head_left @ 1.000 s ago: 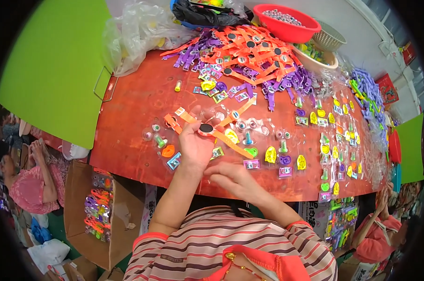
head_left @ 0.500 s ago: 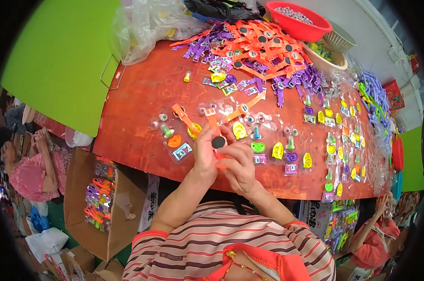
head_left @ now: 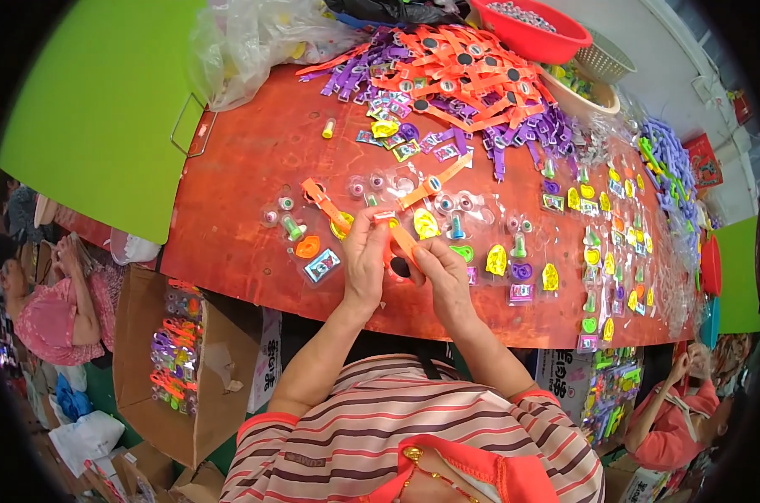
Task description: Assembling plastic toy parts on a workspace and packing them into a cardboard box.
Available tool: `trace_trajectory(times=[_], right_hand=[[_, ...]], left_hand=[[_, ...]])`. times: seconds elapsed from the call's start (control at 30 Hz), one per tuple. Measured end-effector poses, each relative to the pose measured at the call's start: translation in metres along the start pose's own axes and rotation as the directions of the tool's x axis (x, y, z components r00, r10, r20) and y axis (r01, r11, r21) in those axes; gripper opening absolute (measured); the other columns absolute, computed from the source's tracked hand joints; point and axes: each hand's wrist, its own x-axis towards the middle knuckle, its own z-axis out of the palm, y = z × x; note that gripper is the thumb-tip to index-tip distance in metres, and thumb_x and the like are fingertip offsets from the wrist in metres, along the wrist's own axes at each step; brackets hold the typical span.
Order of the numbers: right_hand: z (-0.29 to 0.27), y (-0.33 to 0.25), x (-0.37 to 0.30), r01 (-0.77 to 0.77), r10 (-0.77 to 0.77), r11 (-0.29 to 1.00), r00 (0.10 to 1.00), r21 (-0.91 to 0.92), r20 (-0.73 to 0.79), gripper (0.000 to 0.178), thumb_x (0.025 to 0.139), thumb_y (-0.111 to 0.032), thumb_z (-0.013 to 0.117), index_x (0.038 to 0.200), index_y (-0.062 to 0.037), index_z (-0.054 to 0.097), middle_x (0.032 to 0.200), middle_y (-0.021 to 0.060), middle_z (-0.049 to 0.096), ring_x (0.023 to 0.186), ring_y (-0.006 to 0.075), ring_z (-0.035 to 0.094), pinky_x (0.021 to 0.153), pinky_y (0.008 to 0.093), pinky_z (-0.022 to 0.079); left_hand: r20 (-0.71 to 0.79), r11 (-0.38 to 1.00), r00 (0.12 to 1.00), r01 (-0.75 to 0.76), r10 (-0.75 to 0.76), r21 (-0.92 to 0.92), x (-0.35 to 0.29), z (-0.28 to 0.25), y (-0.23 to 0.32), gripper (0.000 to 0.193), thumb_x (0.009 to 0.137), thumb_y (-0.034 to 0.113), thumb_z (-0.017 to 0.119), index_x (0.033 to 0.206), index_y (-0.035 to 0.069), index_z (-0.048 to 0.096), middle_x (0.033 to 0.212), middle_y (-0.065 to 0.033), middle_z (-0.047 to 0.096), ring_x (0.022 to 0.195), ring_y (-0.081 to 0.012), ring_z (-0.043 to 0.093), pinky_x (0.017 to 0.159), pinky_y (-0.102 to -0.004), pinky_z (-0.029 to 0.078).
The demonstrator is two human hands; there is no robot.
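Both my hands hold an orange toy wristwatch (head_left: 403,242) above the table's front edge. My left hand (head_left: 365,267) pinches its buckle end. My right hand (head_left: 447,283) grips the other strap end between thumb and finger. The strap bends into a loop, and its round black disc (head_left: 399,267) hangs low between my hands. Just beyond lie clear blister packs with small toys. Two more orange watches lie there, one on the left (head_left: 320,199) and one on the right (head_left: 433,185). A yellow toy piece (head_left: 426,224) sits near my right hand; my fingers partly hide the pack beneath.
Orange and purple watches are heaped (head_left: 472,80) at the back, beside a red basin (head_left: 535,38). Filled blister packs (head_left: 594,260) spread over the right side. A cardboard box (head_left: 221,394) with packed toys stands below left. Co-workers sit at either side.
The watch has turned in my hands: its black disc, face up before, now hangs lower. My right hand has moved to the strap end, and the strap is now bent into a loop.
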Motion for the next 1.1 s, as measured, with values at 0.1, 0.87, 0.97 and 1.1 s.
trace_trajectory(times=[0.1, 0.87, 0.97, 1.1], right_hand=[[-0.003, 0.006, 0.007, -0.044, 0.044, 0.999, 0.999, -0.002, -0.011, 0.024, 0.097, -0.023, 0.052, 0.089, -0.0031, 0.062, 0.064, -0.0031, 0.05, 0.059, 0.0051, 0.041, 0.057, 0.0213, 0.03], [0.009, 0.025, 0.022, 0.261, -0.124, 0.931, 0.882, 0.254, -0.455, 0.015, 0.097, -0.019, 0.056, 0.088, -0.0068, 0.057, 0.098, 0.003, 0.062, 0.092, 0.0108, 0.056, 0.078, 0.0243, 0.045], [0.007, 0.013, 0.023, 0.317, -0.154, 0.864, 0.906, 0.391, -0.394, 0.018, 0.097, -0.022, 0.055, 0.087, -0.007, 0.054, 0.094, 0.0062, 0.061, 0.09, 0.019, 0.057, 0.08, 0.0335, 0.047], [-0.01, 0.008, 0.005, 0.193, -0.174, 0.8, 0.981, 0.569, -0.088, 0.023, 0.098, -0.024, 0.053, 0.085, -0.0057, 0.052, 0.072, 0.0065, 0.052, 0.068, 0.0175, 0.048, 0.066, 0.0318, 0.04]], left_hand=[[0.043, 0.966, 0.992, -0.127, 0.12, 0.225, -0.006, 0.002, 0.006, 0.02, 0.099, 0.014, 0.044, 0.112, 0.002, 0.054, 0.078, -0.0027, 0.062, 0.07, -0.0078, 0.057, 0.063, -0.0249, 0.047], [0.121, 0.926, 0.988, -0.136, 0.099, 0.352, -0.026, 0.021, -0.035, 0.04, 0.086, -0.002, 0.048, 0.125, -0.001, 0.056, 0.129, -0.0182, 0.053, 0.117, -0.0291, 0.055, 0.094, -0.0361, 0.046], [0.104, 0.843, 0.932, 0.359, -0.348, -0.4, -0.024, 0.013, -0.036, 0.039, 0.084, -0.004, 0.047, 0.122, -0.001, 0.056, 0.115, -0.0142, 0.061, 0.103, -0.0222, 0.061, 0.09, -0.0301, 0.049], [0.11, 0.478, 0.831, 0.416, -0.545, -0.774, -0.01, -0.024, -0.04, 0.026, 0.078, -0.004, 0.047, 0.1, 0.002, 0.058, 0.099, -0.017, 0.063, 0.096, -0.0343, 0.061, 0.09, -0.0515, 0.05]])
